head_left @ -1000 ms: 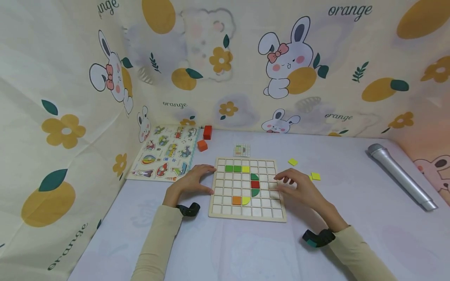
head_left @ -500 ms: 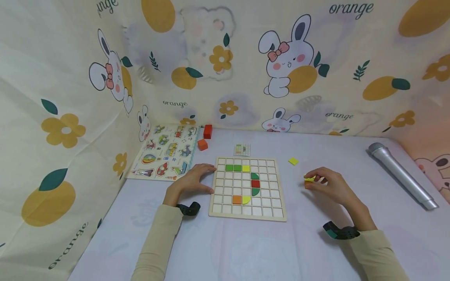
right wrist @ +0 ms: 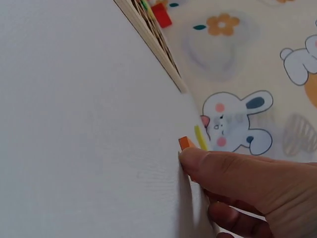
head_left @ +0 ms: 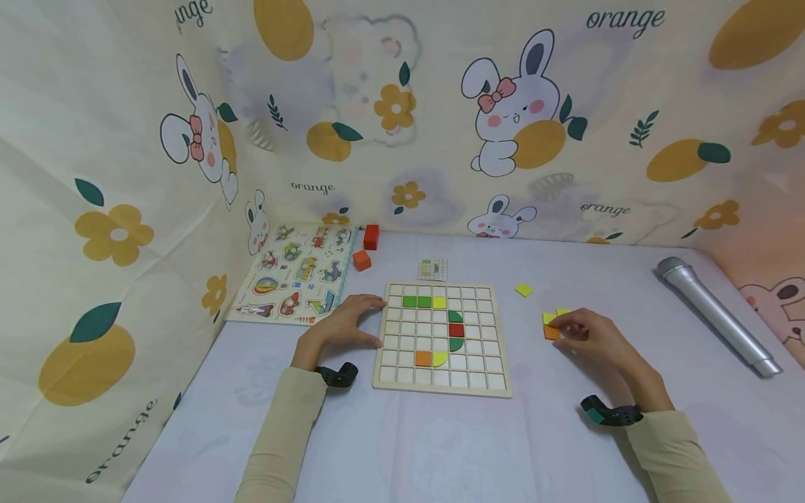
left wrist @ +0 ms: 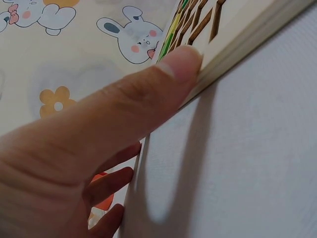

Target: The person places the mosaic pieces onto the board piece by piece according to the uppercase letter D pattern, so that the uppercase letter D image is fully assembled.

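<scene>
Pinching an orange tile (head_left: 551, 333) with the curled fingers of the right hand (head_left: 596, 342), thumb on the near edge; cannot tell the firmness of the grip, with the other fingertips partly hidden. Low over or on the desk (head_left: 440, 447), to the right of the wooden grid board (head_left: 440, 392), near two yellow tiles (head_left: 563, 311), with a third yellow tile (head_left: 524, 289) lying farther off.

For a clean pick-up, probably best to take two opposite edges, squeeze only lightly, and raise straight up, so as not to drag the yellow neighbours or flip the thin piece. Worth holding level, with the corners showing past the fingertips.

At the board's left edge, thumb and fingers of the left hand (head_left: 342, 323) spread apart, touching the rim; best used as a light brace, against sliding and without tilting.

Set in the board's cells, counting from the far side: in the second row, two green squares (head_left: 410, 302) and a yellow square (head_left: 439, 302); in one column farther right, a red square (head_left: 455, 330) between two rounded green pieces (head_left: 455, 317); in the sixth row, an orange square (head_left: 424, 359) beside a rounded yellow piece (head_left: 440, 359). Just beyond the far rim, a small gridded card (head_left: 432, 269).
</scene>
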Demonstrator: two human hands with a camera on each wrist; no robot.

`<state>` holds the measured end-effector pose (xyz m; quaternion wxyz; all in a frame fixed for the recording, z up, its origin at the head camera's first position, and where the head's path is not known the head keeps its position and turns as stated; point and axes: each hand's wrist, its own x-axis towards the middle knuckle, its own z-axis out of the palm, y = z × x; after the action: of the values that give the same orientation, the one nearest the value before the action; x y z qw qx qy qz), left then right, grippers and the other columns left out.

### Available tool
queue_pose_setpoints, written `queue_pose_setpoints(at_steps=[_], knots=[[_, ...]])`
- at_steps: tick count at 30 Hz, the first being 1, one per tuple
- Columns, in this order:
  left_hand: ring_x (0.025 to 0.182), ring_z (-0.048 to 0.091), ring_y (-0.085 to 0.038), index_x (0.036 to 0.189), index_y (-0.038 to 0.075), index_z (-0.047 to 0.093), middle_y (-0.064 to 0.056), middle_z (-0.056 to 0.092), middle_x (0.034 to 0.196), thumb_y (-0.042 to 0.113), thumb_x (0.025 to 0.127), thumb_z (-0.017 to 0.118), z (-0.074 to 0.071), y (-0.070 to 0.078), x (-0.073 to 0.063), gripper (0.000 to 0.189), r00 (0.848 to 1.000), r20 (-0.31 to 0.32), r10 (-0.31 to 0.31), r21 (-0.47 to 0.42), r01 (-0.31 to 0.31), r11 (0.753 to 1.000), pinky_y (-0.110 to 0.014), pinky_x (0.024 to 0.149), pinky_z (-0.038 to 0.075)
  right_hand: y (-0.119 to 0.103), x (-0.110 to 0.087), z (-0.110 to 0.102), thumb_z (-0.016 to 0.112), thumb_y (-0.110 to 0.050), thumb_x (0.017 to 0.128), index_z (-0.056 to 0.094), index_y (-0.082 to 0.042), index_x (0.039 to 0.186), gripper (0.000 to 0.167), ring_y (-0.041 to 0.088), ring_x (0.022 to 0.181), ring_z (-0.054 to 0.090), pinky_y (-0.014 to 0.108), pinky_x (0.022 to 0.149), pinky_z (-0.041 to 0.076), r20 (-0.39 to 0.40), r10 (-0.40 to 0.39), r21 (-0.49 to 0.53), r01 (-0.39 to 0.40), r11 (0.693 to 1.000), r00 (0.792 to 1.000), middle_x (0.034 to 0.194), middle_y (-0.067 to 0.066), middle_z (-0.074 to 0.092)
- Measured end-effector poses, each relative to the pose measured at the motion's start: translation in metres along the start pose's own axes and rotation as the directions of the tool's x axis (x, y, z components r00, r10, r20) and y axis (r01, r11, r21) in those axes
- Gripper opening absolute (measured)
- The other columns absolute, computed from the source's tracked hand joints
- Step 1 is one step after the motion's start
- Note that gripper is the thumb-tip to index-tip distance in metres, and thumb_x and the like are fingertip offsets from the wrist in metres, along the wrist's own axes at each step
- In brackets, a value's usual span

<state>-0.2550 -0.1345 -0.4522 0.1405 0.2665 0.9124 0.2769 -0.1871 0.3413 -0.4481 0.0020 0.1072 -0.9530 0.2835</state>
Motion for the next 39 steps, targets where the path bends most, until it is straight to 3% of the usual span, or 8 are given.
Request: queue_pose_setpoints(at_steps=[7, 17, 27, 33, 39], knots=[[0.137, 0.025, -0.024, 0.139, 0.014, 0.044, -0.004, 0.037, 0.146, 0.04, 0.07, 0.08, 0.0, 0.001, -0.001, 0.082, 1.0, -0.005, 0.011, -0.008, -0.011, 1.0, -0.043, 0.114, 0.022, -0.003, 0.002, 0.004, 0.078, -0.013, 0.075, 0.066, -0.005, 0.108, 0.036, 0.022, 0.089, 0.051, 0.02, 0.071, 0.045, 0.013, -0.008, 0.019, 0.008, 1.0, 1.0, 0.104, 0.01, 0.061], [0.137, 0.025, -0.025, 0.138, 0.014, 0.044, -0.005, 0.037, 0.146, 0.039, 0.07, 0.08, -0.001, 0.001, -0.002, 0.081, 1.0, -0.006, 0.01, -0.012, -0.01, 1.0, -0.044, 0.114, 0.022, -0.011, 0.006, 0.013, 0.076, -0.009, 0.076, 0.068, -0.002, 0.104, 0.03, 0.018, 0.082, 0.052, 0.021, 0.067, 0.046, -0.019, -0.068, -0.009, 0.068, 0.998, 0.998, 0.093, 0.005, 0.062], [0.137, 0.025, -0.023, 0.139, 0.016, 0.044, -0.003, 0.036, 0.147, 0.04, 0.07, 0.08, 0.0, -0.001, 0.0, 0.081, 1.0, 0.001, -0.012, 0.0, 0.012, 1.0, -0.042, 0.114, 0.023, -0.056, 0.021, 0.036, 0.075, -0.013, 0.078, 0.07, -0.009, 0.103, 0.026, 0.016, 0.082, 0.049, 0.023, 0.065, 0.045, -0.001, -0.157, 0.08, 0.157, 0.984, 0.988, 0.094, 0.0, 0.06], [0.138, 0.025, -0.023, 0.139, 0.016, 0.044, -0.002, 0.036, 0.147, 0.04, 0.07, 0.08, 0.001, -0.001, 0.0, 0.081, 1.0, -0.002, -0.018, -0.004, 0.018, 1.0, -0.043, 0.113, 0.023, -0.098, 0.028, 0.059, 0.075, -0.016, 0.079, 0.069, -0.009, 0.106, 0.028, 0.013, 0.079, 0.052, 0.021, 0.064, 0.048, 0.02, -0.282, 0.156, 0.276, 0.948, 0.959, 0.093, -0.003, 0.061], [0.138, 0.024, -0.023, 0.139, 0.017, 0.044, -0.002, 0.035, 0.147, 0.042, 0.07, 0.08, 0.001, -0.001, 0.002, 0.082, 1.0, -0.001, -0.016, 0.006, 0.016, 1.0, -0.042, 0.114, 0.021, -0.133, 0.032, 0.084, 0.075, -0.016, 0.079, 0.067, -0.007, 0.105, 0.029, 0.014, 0.077, 0.054, 0.025, 0.063, 0.05, -0.023, -0.435, 0.174, 0.432, 0.885, 0.9, 0.093, -0.002, 0.063]])
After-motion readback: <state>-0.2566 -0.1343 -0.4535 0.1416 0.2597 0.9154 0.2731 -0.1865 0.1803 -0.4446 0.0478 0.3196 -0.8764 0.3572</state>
